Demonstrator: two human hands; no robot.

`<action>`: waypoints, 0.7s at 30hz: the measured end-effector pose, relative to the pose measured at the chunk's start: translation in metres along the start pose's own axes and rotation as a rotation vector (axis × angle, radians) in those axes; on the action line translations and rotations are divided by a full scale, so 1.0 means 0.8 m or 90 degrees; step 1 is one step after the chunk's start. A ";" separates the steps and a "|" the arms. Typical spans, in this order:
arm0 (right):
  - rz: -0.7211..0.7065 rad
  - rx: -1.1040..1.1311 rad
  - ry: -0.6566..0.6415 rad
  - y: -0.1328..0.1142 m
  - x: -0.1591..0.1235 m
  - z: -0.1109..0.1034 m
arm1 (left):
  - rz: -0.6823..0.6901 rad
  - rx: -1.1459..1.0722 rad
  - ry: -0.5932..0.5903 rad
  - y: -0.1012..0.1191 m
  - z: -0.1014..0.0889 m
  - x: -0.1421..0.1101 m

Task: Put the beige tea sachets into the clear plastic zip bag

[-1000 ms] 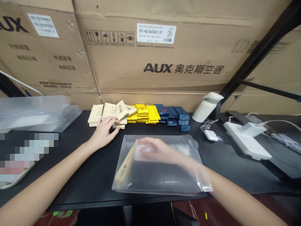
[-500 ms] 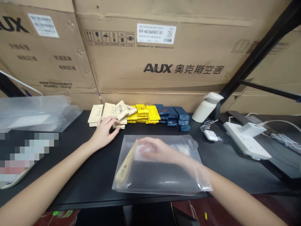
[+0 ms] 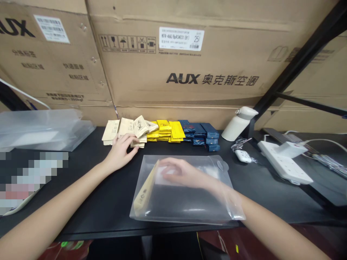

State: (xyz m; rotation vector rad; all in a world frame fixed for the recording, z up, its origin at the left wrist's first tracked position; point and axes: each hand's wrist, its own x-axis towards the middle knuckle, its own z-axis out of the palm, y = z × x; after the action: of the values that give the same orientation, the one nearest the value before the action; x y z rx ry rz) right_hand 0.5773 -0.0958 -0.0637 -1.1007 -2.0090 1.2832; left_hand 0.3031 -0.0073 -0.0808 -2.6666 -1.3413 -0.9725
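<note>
My left hand (image 3: pixel 121 151) rests at the front of the cream paper packets (image 3: pixel 111 130), its fingers bent against them and its thumb apart on the black table. I see no packet lifted in it. My right hand (image 3: pixel 180 172) is inside a clear plastic bag (image 3: pixel 187 207) that lies near the table's front edge. Its fingers are curved, with a gap to the thumb, and look blurred through the plastic. Beside its fingertips, at the bag's left end, a cream packet (image 3: pixel 143 195) with dark characters leans inside the bag.
Yellow packets (image 3: pixel 176 130) and dark blue packets (image 3: pixel 210 130) are stacked beside the cream ones. A white bottle (image 3: pixel 236 124), a white earphone case (image 3: pixel 243 156) and a power strip (image 3: pixel 284 162) stand at right. More clear bags (image 3: pixel 40 130) lie left. Large cartons (image 3: pixel 135 79) wall the back.
</note>
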 end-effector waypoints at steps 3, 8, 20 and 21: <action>0.000 -0.001 -0.002 0.000 0.000 0.000 | -0.005 -0.006 0.000 0.001 -0.001 0.000; -0.003 0.001 -0.002 0.000 0.000 0.000 | -0.014 -0.011 -0.002 0.002 -0.001 0.001; -0.006 -0.001 0.004 0.002 0.001 0.000 | -0.016 -0.002 -0.024 0.007 -0.003 0.001; -0.006 -0.003 0.003 0.001 0.001 0.000 | -0.016 -0.001 -0.024 0.007 -0.003 0.001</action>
State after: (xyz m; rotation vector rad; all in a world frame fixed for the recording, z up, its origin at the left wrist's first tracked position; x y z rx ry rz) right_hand 0.5777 -0.0950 -0.0646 -1.0948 -2.0125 1.2712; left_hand 0.3067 -0.0107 -0.0771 -2.6893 -1.3847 -0.9294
